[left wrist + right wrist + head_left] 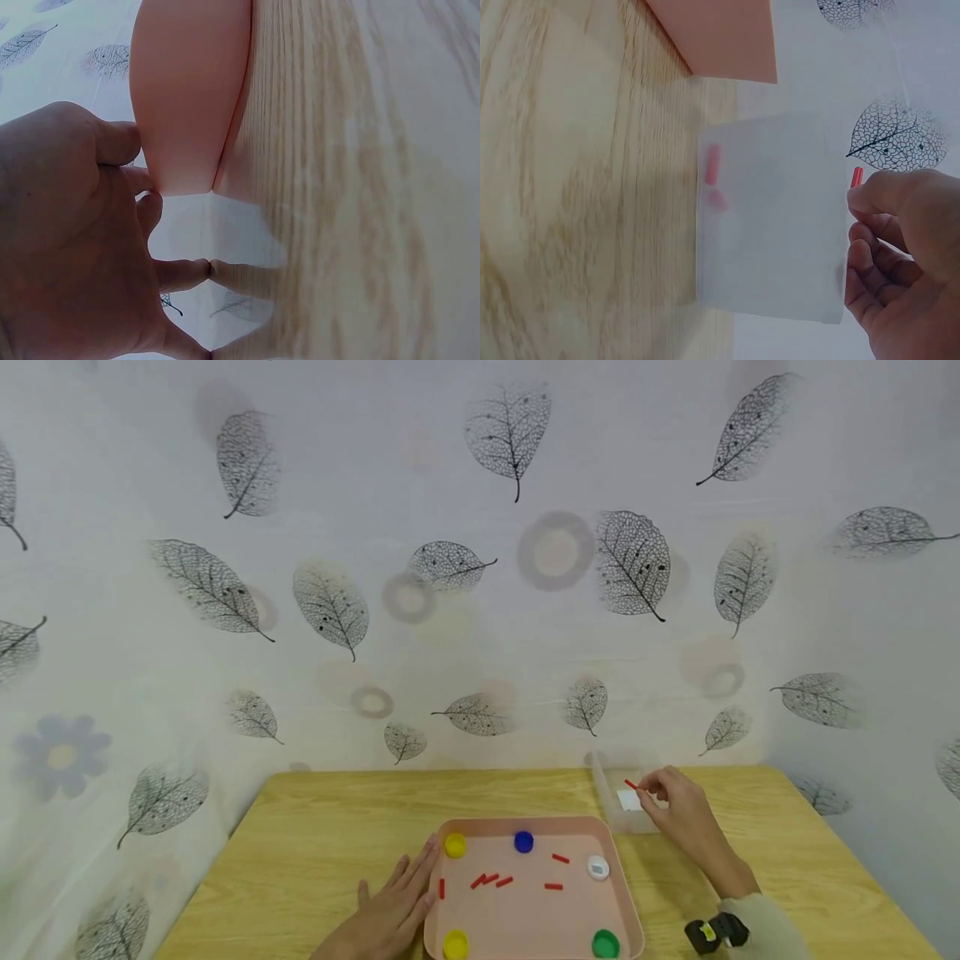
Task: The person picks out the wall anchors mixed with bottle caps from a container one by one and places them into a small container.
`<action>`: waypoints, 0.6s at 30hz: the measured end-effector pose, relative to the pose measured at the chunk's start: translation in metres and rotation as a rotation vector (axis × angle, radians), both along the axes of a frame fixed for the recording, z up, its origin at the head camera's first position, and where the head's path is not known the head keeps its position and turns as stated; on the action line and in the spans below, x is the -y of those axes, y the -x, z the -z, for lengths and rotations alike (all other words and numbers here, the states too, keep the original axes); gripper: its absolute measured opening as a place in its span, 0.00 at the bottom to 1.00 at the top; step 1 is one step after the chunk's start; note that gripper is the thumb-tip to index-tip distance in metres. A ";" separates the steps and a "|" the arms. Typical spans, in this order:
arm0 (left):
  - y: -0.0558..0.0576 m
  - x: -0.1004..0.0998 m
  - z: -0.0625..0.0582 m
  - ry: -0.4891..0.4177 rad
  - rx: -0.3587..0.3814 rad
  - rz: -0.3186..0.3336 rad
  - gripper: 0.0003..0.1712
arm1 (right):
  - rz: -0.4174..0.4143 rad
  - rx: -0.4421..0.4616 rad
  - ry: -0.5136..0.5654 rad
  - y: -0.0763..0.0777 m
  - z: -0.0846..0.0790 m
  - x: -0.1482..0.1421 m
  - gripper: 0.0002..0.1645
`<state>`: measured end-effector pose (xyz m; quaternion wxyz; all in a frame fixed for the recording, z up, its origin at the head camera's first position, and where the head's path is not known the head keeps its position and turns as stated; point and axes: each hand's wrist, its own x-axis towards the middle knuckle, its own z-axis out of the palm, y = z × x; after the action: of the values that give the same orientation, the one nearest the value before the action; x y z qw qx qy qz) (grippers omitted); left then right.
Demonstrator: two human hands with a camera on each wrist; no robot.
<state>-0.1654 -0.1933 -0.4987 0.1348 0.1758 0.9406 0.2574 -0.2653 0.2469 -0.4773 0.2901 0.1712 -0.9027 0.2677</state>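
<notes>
My right hand (686,814) pinches a short red stick (631,784) between thumb and index finger, over a translucent box (609,802). In the right wrist view the red stick (856,177) pokes out past the fingertips at the box's rim, and blurred red pieces (712,165) show through the box wall (780,240). My left hand (393,906) lies with spread fingers along the left side of a pink tray (532,922); its fingertips are at the tray's rim. In the left wrist view those fingers reach toward the tray's outer wall (191,97).
Inside the tray lie several red sticks (553,887). Round caps stand along its edges: a yellow cap (454,845), another yellow cap (455,944), a blue cap (523,842), a white cap (597,867) and a green cap (605,943). The wooden table (300,835) meets a leaf-patterned backdrop (480,635).
</notes>
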 end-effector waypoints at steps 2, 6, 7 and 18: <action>0.000 0.000 0.001 0.003 -0.005 -0.003 0.34 | -0.005 0.013 0.002 0.001 0.000 0.000 0.07; 0.001 -0.001 0.001 0.011 -0.014 -0.010 0.34 | 0.003 0.030 -0.008 0.002 0.001 -0.002 0.07; 0.001 -0.001 0.001 0.013 -0.015 -0.011 0.34 | 0.008 0.030 -0.012 0.003 0.002 -0.002 0.07; 0.002 -0.001 0.001 0.011 0.015 -0.017 0.35 | 0.011 -0.015 -0.027 0.008 0.009 -0.004 0.08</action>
<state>-0.1673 -0.1920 -0.4994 0.1407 0.1650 0.9423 0.2549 -0.2736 0.2509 -0.4863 0.2959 0.1723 -0.9049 0.2528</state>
